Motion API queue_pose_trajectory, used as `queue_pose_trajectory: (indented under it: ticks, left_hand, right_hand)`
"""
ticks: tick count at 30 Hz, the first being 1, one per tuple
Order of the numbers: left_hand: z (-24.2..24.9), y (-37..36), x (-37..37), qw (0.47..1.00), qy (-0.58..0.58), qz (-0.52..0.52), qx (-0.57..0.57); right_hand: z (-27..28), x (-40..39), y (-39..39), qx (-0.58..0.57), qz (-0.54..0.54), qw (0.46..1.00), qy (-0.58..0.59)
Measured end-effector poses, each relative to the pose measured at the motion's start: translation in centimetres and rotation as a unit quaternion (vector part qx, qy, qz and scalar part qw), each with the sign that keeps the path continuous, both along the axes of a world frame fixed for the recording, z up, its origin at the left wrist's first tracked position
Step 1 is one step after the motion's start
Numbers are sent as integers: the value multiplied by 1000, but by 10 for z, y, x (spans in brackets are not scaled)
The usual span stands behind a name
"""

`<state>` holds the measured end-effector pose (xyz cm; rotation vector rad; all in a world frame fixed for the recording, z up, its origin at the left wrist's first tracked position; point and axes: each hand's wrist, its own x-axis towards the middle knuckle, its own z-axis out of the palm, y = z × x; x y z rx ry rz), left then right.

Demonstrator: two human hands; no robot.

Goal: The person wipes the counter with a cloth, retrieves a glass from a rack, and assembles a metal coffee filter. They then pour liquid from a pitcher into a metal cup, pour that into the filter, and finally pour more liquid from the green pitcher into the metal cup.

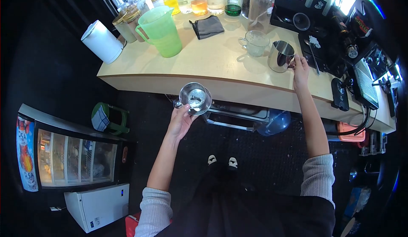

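Note:
My left hand (183, 121) is closed on a round metal cup (195, 99), held in front of the counter's edge with its mouth turned up towards me; something whitish shows inside. At the right, my right hand (300, 69) grips the handle of a steel pitcher (280, 56), which is on the wooden counter (212, 63). Just left of the pitcher stands a clear glass cup (256, 43) with a handle. Farther back lies a folded dark cloth (208, 27).
A green jug (160, 31) and a white canister (102, 41) stand at the counter's left. Bottles (199, 1) line the back, beside a tall clear container (260, 7). A spoon (313, 56) lies near the coffee equipment at right. Below are a green stool (121, 118) and a fridge (76, 156).

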<state>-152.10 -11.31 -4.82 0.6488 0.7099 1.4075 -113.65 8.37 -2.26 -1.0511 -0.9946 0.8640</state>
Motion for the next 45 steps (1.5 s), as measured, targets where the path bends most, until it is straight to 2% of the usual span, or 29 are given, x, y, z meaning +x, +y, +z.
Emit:
queue_pose_trajectory:
  ticks: [4, 6, 7, 9, 13, 14, 16, 18, 22, 24, 28, 33, 38, 40, 45]
  left_hand:
    - [-6, -4, 3, 1000, -6, 9, -16]
    - [-10, -5, 8, 999, -13, 19, -27]
    - [-12, -6, 9, 999, -14, 21, -27]
    - [-18, -8, 11, 999, -5, 15, -46]
    - [-40, -4, 15, 998, -5, 5, -65]
    - [-48, -2, 16, 997, -7, -2, -73]
    - [-64, 3, 16, 997, -8, -5, -82]
    - [-84, 8, 18, 997, -14, -13, -78]
    - [-132, 14, 19, 996, 3, -31, -79]
    - [-161, 14, 22, 995, -2, -29, -97]
    - [-210, 21, 30, 993, -24, -52, -107]
    - [-249, 32, 39, 991, -22, -66, -118]
    - [-249, 44, 47, 990, -33, -91, -107]
    - [-241, 49, 50, 989, -37, -90, -109]
    - [-221, 45, 55, 988, -43, -96, -109]
  right_hand:
    - [9, 2, -7, -46, 6, 997, -65]
    - [6, 3, -5, 18, -92, 992, -84]
    - [11, -1, -11, 18, -89, 992, -85]
    - [31, -22, -44, 113, -156, 951, -241]
    - [35, -81, -111, 162, 94, 913, -361]
    - [37, -96, -124, 156, 192, 897, -365]
    - [12, -123, -133, 198, 270, 871, -360]
    - [-21, -145, -137, 175, 296, 869, -355]
    - [-87, -177, -141, 100, 295, 859, -406]
    - [-114, -187, -145, 48, 228, 863, -449]
    - [-159, -197, -136, -57, 232, 845, -479]
    - [-212, -199, -117, -51, 186, 836, -514]
    - [-216, -190, -110, -27, 182, 811, -556]
    - [-209, -185, -109, 6, 151, 860, -487]
    - [-182, -171, -120, 48, 129, 895, -424]
